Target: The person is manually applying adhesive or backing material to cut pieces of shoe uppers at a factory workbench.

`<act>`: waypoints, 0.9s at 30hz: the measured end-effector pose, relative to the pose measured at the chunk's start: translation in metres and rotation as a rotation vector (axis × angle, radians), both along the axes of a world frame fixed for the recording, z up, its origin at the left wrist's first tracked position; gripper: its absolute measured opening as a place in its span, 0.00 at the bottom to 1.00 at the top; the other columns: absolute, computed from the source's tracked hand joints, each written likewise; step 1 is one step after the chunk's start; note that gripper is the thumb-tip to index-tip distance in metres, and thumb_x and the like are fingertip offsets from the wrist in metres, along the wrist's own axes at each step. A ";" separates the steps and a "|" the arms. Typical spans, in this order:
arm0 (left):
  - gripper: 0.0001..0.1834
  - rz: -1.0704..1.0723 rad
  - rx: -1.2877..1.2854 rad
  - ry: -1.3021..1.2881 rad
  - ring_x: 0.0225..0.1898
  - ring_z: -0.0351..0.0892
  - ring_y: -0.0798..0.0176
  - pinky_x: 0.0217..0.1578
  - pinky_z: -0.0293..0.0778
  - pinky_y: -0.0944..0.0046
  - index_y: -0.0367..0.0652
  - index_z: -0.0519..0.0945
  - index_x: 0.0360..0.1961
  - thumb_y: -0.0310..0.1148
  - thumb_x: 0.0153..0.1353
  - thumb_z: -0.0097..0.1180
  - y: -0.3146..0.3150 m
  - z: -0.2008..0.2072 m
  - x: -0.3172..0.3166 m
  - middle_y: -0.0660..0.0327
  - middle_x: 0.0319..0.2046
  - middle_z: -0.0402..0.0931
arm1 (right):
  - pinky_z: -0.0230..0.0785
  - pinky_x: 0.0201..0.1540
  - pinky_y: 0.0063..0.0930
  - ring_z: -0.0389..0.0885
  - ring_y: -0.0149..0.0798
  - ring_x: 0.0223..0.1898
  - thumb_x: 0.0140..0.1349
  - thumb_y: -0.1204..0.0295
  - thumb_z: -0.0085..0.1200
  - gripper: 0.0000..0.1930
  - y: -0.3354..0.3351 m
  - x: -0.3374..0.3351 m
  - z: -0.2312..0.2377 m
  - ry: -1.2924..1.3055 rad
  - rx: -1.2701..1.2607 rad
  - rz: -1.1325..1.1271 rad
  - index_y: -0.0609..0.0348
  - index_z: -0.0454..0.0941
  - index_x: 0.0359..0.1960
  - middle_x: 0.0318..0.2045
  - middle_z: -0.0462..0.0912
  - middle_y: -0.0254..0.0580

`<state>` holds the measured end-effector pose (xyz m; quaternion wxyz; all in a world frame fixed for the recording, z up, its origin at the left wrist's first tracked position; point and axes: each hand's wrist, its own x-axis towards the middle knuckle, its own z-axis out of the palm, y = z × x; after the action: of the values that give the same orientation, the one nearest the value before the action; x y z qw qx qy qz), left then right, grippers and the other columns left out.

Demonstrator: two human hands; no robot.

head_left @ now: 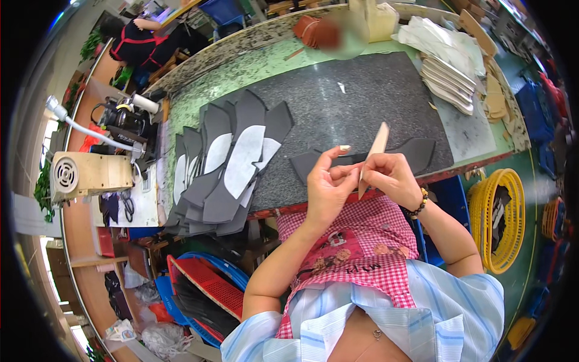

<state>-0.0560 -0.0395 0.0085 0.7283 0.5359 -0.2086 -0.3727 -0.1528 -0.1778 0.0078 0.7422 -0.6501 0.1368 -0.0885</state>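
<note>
In front of my apron, a thin, pointed beige piece (378,142) stands nearly edge-on between my hands. My right hand (392,178) pinches it with thumb and fingers. At its other side, the fingertips of my left hand (330,184) are closed against its edge, one finger raised. Behind my hands, on the near part of the table, lies a dark grey cut piece (417,149), its middle hidden by them. To the left are overlapping piles of similar dark grey pieces (220,202), several bearing white patches (244,160).
A dark speckled mat (338,81) covers much of the green table. Stacked pale curved pieces (447,83) and white sheeting (437,39) lie at the far right. A beige machine (90,175) stands left, yellow baskets (512,220) right. Another person (142,45) is at far left.
</note>
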 end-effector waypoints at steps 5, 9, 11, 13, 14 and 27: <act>0.22 -0.069 0.040 0.057 0.42 0.82 0.62 0.46 0.80 0.62 0.37 0.65 0.57 0.22 0.63 0.55 0.001 0.004 0.003 0.49 0.43 0.81 | 0.70 0.30 0.16 0.75 0.21 0.28 0.59 0.78 0.51 0.05 0.001 -0.006 -0.003 0.036 0.005 -0.012 0.67 0.77 0.28 0.25 0.79 0.32; 0.22 -0.072 0.072 0.105 0.41 0.83 0.63 0.45 0.81 0.62 0.37 0.66 0.56 0.22 0.62 0.57 0.002 0.000 0.002 0.50 0.40 0.82 | 0.70 0.32 0.19 0.76 0.25 0.29 0.57 0.76 0.49 0.03 -0.007 -0.016 -0.012 -0.021 0.418 0.030 0.62 0.74 0.27 0.26 0.78 0.35; 0.22 -0.116 0.044 0.300 0.39 0.83 0.63 0.43 0.81 0.63 0.38 0.68 0.55 0.21 0.60 0.58 0.006 0.002 0.003 0.52 0.38 0.82 | 0.69 0.35 0.25 0.75 0.31 0.29 0.55 0.71 0.48 0.04 -0.001 -0.028 -0.009 -0.078 0.868 -0.041 0.57 0.71 0.28 0.26 0.76 0.36; 0.25 -0.165 0.027 0.497 0.35 0.83 0.62 0.38 0.79 0.64 0.41 0.69 0.55 0.18 0.56 0.60 0.020 0.005 0.014 0.52 0.36 0.82 | 0.69 0.34 0.29 0.75 0.32 0.28 0.53 0.70 0.48 0.06 0.001 -0.054 0.007 0.024 1.097 -0.240 0.58 0.71 0.29 0.27 0.77 0.39; 0.25 -0.162 -0.011 0.492 0.35 0.83 0.62 0.38 0.79 0.64 0.41 0.69 0.55 0.18 0.55 0.59 0.029 0.008 0.023 0.52 0.35 0.82 | 0.70 0.35 0.30 0.76 0.33 0.29 0.52 0.70 0.49 0.06 -0.009 -0.077 -0.010 -0.076 1.061 -0.141 0.58 0.72 0.30 0.28 0.78 0.39; 0.31 -0.380 -0.309 -0.168 0.54 0.71 0.69 0.47 0.72 0.67 0.40 0.65 0.60 0.29 0.57 0.64 0.020 0.058 0.011 0.56 0.51 0.72 | 0.71 0.50 0.30 0.80 0.37 0.48 0.65 0.66 0.54 0.27 0.018 -0.082 0.060 0.072 -0.016 0.017 0.69 0.65 0.62 0.50 0.79 0.47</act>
<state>-0.0453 -0.0195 0.0664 0.6985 0.3983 -0.4200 -0.4208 -0.2349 -0.1602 0.0683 0.7324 -0.6598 0.1570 -0.0598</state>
